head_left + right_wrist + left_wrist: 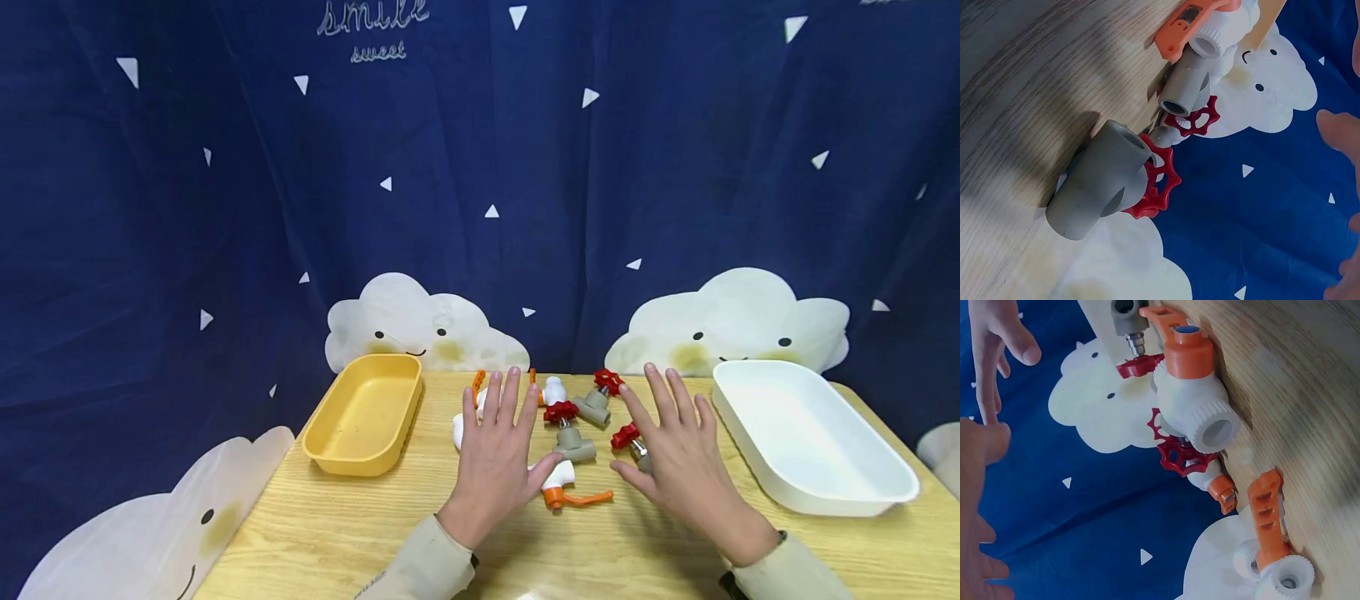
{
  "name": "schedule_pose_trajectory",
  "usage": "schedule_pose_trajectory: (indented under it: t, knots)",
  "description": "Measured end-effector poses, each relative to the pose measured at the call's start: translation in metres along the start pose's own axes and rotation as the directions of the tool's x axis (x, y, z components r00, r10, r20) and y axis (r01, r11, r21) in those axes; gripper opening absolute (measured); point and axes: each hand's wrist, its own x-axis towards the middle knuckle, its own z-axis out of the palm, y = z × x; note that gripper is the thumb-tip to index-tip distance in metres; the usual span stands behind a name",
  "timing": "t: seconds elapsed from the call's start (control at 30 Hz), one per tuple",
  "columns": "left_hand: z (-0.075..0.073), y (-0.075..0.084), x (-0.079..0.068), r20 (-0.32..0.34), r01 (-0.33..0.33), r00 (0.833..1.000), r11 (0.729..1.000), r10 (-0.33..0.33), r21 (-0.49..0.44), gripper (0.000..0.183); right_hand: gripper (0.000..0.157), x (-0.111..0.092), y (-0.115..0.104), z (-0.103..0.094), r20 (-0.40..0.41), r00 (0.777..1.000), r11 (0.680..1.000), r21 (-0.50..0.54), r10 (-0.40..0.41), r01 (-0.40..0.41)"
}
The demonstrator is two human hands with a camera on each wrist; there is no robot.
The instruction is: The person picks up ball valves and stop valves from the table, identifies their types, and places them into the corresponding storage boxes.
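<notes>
Fingers spread, my left hand (495, 458) hovers over the valves in the middle of the table, holding nothing. Close by its thumb lies a white ball valve with an orange lever (557, 479). My right hand (678, 454) is also spread and holds nothing. By its thumb lies a grey valve with a red handwheel (1097, 181), partly covered by the hand in the head view. Between the hands are two more grey valves with red wheels, one nearer (574, 446) and one farther back (594, 408). More white valves with orange levers (553, 392) lie behind my left fingers, partly hidden.
A yellow tray (315, 454) stands on the left of the wooden table (300, 533). On the right is a larger white tray (817, 504). A dark blue curtain (480, 150) with clouds and triangles hangs right behind the table's far edge.
</notes>
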Motion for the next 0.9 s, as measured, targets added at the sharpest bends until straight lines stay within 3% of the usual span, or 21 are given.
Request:
schedule_pose_trajectory:
  t: [0.27,0.33,0.4,0.5,0.57,0.67,0.83,0.9]
  knots:
    - [0.0,-0.0004,0.0007,0.005,-0.004,1.0,1.0,0.004,0.012,0.089,0.091,0.0019,-0.0009,0.0,-0.013,1.0,1.0,0.008,0.012,-0.012]
    - [0.0001,-0.0009,0.0003,-0.045,-0.026,0.999,0.999,0.025,-0.024,0.081,0.088,0.0018,-0.0021,-0.0001,-0.043,0.999,0.999,0.053,0.01,-0.007]
    - [-0.0001,-0.0019,0.0001,-0.136,-0.071,0.989,0.994,0.06,-0.079,0.066,0.079,0.0017,-0.0032,-0.0005,-0.084,0.996,0.995,0.097,-0.003,0.012]
    - [-0.0012,-0.0034,0.0008,-0.278,-0.162,0.954,0.976,0.116,-0.148,0.039,0.056,0.0016,-0.0037,-0.0018,-0.141,0.989,0.987,0.147,-0.036,0.057]
    - [-0.0018,-0.0042,0.0013,-0.338,-0.209,0.93,0.963,0.142,-0.169,0.03,0.041,0.0017,-0.0034,-0.0023,-0.158,0.986,0.983,0.16,-0.06,0.085]
    - [-0.0018,-0.0052,0.0008,-0.368,-0.235,0.918,0.951,0.149,-0.202,0.03,0.035,0.0015,-0.0032,-0.0021,-0.148,0.985,0.98,0.162,-0.094,0.118]
    - [-0.001,-0.0058,-0.0018,-0.384,-0.235,0.916,0.929,0.114,-0.284,0.027,0.052,-0.0015,-0.0035,-0.0003,-0.115,0.987,0.979,0.152,-0.116,0.132]
    - [-0.0011,-0.0054,-0.0023,-0.386,-0.235,0.917,0.922,0.104,-0.309,0.024,0.047,-0.0031,-0.0031,-0.0002,-0.107,0.988,0.981,0.15,-0.11,0.125]
